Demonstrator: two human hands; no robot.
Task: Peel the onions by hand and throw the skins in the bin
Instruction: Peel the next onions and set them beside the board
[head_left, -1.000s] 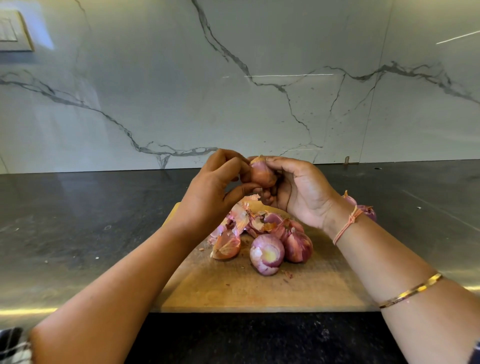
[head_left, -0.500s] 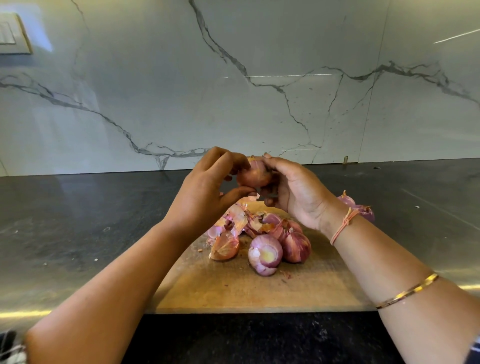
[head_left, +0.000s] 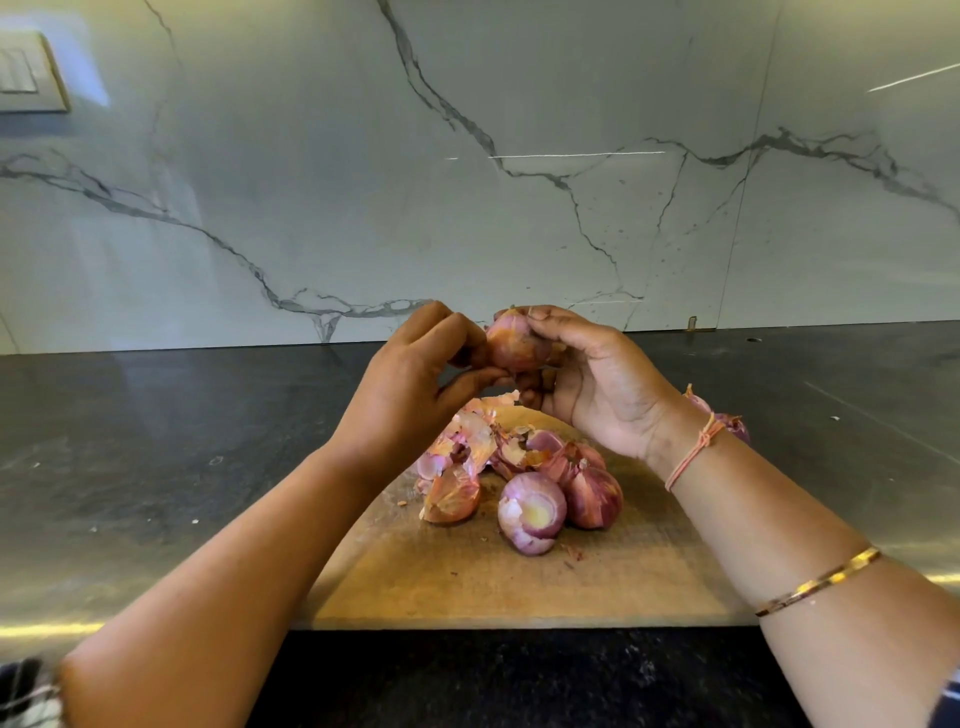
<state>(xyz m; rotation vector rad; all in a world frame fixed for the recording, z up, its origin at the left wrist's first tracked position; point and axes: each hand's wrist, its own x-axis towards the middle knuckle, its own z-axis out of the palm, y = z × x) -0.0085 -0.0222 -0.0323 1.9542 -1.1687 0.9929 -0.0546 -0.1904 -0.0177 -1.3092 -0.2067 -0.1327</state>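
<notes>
A small reddish onion (head_left: 511, 344) is held up above the wooden cutting board (head_left: 467, 577). My right hand (head_left: 597, 384) grips it with fingers curled over its top and right side. My left hand (head_left: 410, 379) pinches at the onion's left side with thumb and fingertips. On the board lie a peeled onion (head_left: 531, 512), an unpeeled one (head_left: 592, 497) beside it, and a heap of loose pink and orange skins (head_left: 465, 457). No bin is in view.
The board lies on a dark stone counter (head_left: 156, 457) in front of a white marble backsplash (head_left: 467, 182). More onions (head_left: 727, 421) sit on the counter behind my right wrist. A switch plate (head_left: 26, 73) is on the wall at top left.
Both hands have lifted the onion slightly and turned it; my left fingers have shifted along its left side. The pile on the board has not moved.
</notes>
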